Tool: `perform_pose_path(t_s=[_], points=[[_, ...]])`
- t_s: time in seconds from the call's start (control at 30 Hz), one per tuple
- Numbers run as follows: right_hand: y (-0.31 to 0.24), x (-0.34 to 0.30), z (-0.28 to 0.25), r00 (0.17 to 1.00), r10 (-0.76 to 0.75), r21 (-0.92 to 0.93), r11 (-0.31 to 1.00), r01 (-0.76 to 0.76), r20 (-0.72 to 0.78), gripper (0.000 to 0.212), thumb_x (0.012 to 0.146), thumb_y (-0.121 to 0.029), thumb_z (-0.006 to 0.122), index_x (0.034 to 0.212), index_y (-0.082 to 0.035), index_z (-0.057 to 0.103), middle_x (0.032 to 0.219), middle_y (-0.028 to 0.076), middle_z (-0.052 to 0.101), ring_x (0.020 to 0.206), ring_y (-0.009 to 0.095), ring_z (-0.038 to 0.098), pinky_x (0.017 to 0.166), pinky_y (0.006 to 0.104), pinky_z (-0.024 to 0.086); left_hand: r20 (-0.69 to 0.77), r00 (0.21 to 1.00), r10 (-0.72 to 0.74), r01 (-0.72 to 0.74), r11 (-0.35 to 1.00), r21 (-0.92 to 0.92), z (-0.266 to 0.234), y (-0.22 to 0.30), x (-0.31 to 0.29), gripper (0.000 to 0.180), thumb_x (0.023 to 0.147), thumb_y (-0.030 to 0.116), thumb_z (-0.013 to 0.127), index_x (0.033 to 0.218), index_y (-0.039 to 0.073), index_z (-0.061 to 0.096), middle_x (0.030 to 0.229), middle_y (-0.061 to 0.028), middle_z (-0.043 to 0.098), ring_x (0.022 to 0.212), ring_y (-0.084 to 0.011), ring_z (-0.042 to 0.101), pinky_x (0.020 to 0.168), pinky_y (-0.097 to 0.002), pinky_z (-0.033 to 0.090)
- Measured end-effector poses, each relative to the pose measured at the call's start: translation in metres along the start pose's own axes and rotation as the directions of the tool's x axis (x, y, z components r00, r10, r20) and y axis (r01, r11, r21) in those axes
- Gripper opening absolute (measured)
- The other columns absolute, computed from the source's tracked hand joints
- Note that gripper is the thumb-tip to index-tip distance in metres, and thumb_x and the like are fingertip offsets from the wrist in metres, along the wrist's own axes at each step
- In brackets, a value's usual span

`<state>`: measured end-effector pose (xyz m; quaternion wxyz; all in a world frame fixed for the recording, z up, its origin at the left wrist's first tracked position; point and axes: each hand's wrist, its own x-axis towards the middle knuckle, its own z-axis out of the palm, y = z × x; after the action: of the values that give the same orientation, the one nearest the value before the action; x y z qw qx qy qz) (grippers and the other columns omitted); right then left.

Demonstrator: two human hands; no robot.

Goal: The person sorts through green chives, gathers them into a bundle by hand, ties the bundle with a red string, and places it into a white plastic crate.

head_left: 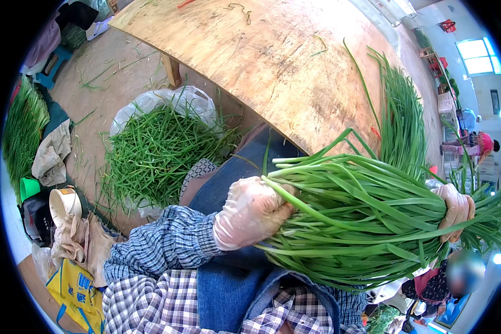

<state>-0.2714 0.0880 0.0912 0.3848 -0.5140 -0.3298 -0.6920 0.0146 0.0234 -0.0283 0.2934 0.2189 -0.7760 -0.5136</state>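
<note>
Well, nearest my camera I get a checked sleeve [161,245] leading to the left hand [253,214], its gloved fingers curled in tight at the pale-stem end of the long green bunch [362,217]; I lose some of those fingertips among the stalks. The bunch lies crosswise, held up above the denim apron [228,295]. At its leafy right end, I see the right hand [455,211] with its fingers wrapped over the leaves, gripping them together. Left of the bunch I have a yellow bag [75,300] and a cream bucket [65,203]; up and left of it, a heap of cut greens [156,147] in a white plastic bag [200,103]. Just beyond the bunch spreads the wooden tabletop [289,61], carrying a second bunch [401,119]. Farther off, past the bunch's leafy end, I make out a person in pink [473,147].
</note>
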Motion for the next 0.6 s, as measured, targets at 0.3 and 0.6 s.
perform_pose_path(t_s=[0.3, 0.6], points=[[0.008, 0.004, 0.012, 0.996, -0.054, 0.019, 0.998, 0.056, -0.077, 0.010, 0.085, -0.007, 0.047, 0.082, 0.001, 0.044, 0.062, 0.015, 0.059, 0.047, 0.023, 0.055, 0.040, 0.0314, 0.046, 0.008, 0.912, 0.410, -0.351, 0.771, 0.532, -0.022, -0.018, -0.014, 0.014, 0.068, 0.008, 0.060, 0.080, 0.003, 0.057, 0.056, -0.0041, 0.046, 0.046, -0.0191, 0.047, 0.046, -0.0332, 0.040], [0.029, 0.009, 0.019, 0.978, -0.124, 0.041, 0.990, 0.133, -0.166, 0.009, 0.082, -0.005, 0.048, 0.077, 0.001, 0.045, 0.054, 0.014, 0.055, 0.039, 0.020, 0.051, 0.031, 0.0308, 0.042, -0.221, 0.967, -0.130, 0.244, 0.204, 0.948, -0.154, -0.070, -0.095, 0.016, 0.067, 0.001, 0.057, 0.081, 0.003, 0.062, 0.090, -0.0143, 0.061, 0.099, -0.0302, 0.053, 0.091, -0.0461, 0.035]])
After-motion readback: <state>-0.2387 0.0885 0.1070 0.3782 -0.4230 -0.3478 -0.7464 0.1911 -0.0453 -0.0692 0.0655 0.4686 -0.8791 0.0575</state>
